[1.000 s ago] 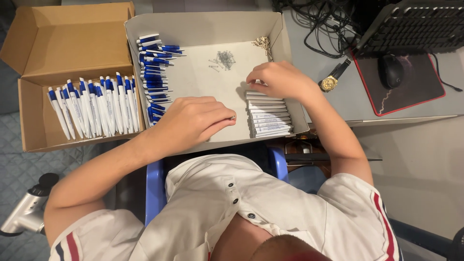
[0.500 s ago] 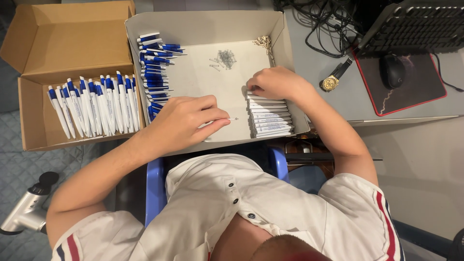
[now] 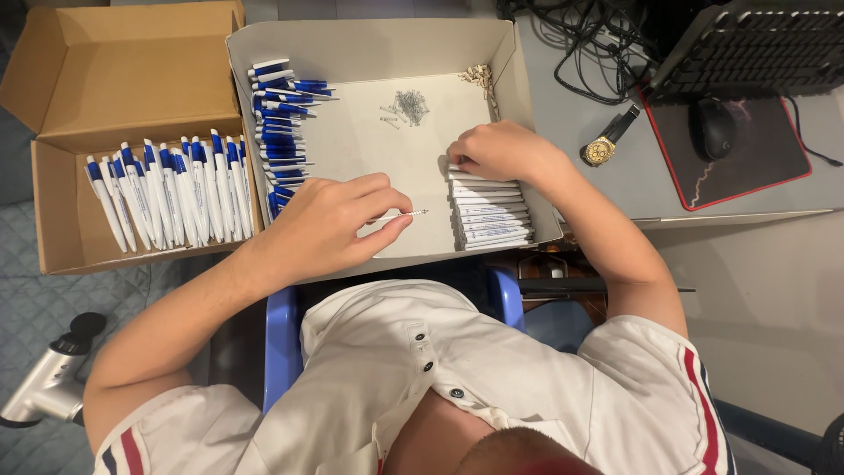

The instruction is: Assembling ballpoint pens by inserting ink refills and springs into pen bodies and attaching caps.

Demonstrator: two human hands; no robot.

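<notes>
Since the earlier frame, your left hand is sitting a little lower in the white tray, and a thin pen refill is now poking out from between its thumb and fingertips, tip pointing toward 3 o'clock. You are pinching that refill, with the other fingers curled loosely. Your right hand is staying at the top of the row of white pen barrels, fingertips pressing down on the uppermost barrel; whether it is actually gripping one you cannot tell from here.

From your left hand, the stack of blue pen parts is lying at 11 o'clock along the tray's left wall, and the small pile of metal springs is sitting at 1 o'clock, well apart from both hands. At 9 o'clock, the brown cardboard box is holding finished blue-and-white pens lined side by side. At 3 o'clock from your right hand, a gold wristwatch is lying on the desk, near a black mouse resting on a red-edged mouse pad.
</notes>
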